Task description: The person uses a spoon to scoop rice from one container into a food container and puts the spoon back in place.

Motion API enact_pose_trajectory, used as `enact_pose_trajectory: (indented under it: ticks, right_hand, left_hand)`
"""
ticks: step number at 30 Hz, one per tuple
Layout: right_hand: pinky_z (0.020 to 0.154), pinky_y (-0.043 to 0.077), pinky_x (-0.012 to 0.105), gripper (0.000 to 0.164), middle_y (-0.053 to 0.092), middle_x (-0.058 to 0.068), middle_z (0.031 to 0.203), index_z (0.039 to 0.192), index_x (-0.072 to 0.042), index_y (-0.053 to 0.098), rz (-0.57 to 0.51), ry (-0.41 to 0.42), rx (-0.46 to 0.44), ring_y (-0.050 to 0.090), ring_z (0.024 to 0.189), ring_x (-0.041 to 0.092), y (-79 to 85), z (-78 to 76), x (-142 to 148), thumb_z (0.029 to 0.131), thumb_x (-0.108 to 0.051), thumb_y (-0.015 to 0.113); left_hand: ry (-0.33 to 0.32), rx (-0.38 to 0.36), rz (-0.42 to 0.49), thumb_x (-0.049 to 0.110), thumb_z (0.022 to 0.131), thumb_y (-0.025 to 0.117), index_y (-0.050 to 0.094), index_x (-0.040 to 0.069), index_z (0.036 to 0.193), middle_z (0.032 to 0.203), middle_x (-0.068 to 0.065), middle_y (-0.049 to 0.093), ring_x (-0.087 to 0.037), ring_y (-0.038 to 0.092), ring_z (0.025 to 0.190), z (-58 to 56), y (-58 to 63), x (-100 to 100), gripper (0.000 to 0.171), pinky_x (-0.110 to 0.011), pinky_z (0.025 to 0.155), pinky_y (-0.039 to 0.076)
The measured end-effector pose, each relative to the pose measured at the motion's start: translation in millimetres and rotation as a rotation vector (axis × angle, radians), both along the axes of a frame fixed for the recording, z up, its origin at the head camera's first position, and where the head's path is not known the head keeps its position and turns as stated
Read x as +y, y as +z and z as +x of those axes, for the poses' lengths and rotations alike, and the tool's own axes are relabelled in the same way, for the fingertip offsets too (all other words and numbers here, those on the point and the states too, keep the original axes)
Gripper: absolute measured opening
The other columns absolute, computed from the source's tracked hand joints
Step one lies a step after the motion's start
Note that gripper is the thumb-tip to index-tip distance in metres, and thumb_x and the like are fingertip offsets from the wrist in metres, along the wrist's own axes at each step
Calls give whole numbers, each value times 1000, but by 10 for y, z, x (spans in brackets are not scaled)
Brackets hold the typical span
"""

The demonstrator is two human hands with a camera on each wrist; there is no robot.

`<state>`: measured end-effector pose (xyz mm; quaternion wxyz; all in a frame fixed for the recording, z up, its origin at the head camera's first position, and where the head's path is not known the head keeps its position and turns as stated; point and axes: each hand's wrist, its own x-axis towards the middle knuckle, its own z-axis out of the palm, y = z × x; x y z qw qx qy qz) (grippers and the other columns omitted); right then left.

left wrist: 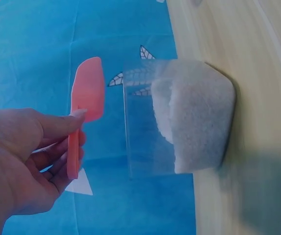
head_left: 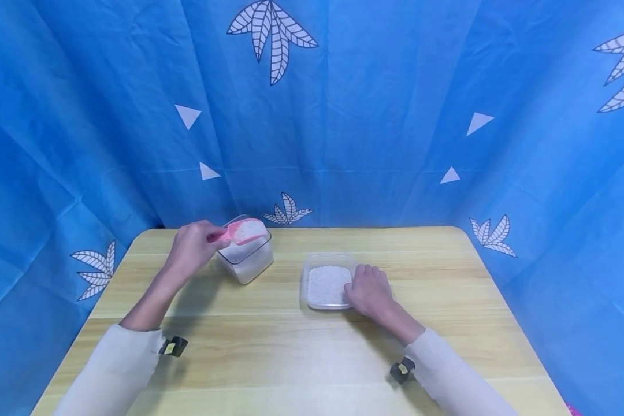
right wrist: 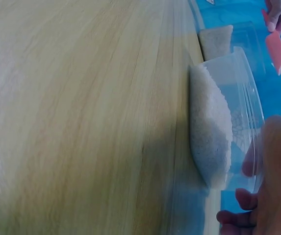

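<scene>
My left hand [head_left: 191, 247] pinches the handle of a pink scoop [left wrist: 89, 93] between thumb and fingers. White grains that look like rice [head_left: 251, 229] fill the scoop. It is held over the top of a tall clear square container [left wrist: 204, 117], partly filled with the same grains. At the middle of the table, my right hand [head_left: 370, 290] grips the right wall of a shallow clear plastic tub [head_left: 330, 257]. The thumb lies at the rim's inner side and the fingers curl outside. White grains [right wrist: 211, 127] cover the tub's bottom, heaped unevenly.
Both containers stand on a light wooden table [head_left: 270, 358], the tall one to the left and farther back. A blue curtain [head_left: 374, 144] with leaf and triangle prints hangs behind the table and at its sides. Each sleeve has a small black device [head_left: 174, 346] at the wrist.
</scene>
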<state>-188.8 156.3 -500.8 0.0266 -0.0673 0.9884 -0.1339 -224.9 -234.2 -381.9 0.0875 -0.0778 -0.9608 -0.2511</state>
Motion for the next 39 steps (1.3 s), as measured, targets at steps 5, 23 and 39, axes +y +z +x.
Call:
enact_pose_trajectory:
  ticks: [5,23,39]
  right_hand:
    - [84,42,45,28,52,14,90,95,0,52,5,-1,4,46,85,30,5,-3,-8,96,-29,51]
    - [86,42,45,28,52,15,93,96,0,52,3,-7,9,46,87,31,16,7,-9,95,-28,51]
    - [87,42,46,29,52,15,93,96,0,53,10,-1,21,47,89,31,7,-1,-1,95,-28,51]
  left_hand:
    - [-10,-12,14,10,87,83,77,-1,116,98,-20,74,-33,65,89,13,16,66,32,-33,70,54]
    - [-61,-17,-8,9,86,84,77,1,119,97,-17,73,-30,60,89,96,141,380,35,-28,67,48]
    - [-159,45,-36,9,82,87,78,5,118,103,-14,78,-28,65,92,130,97,692,37,-35,72,53]
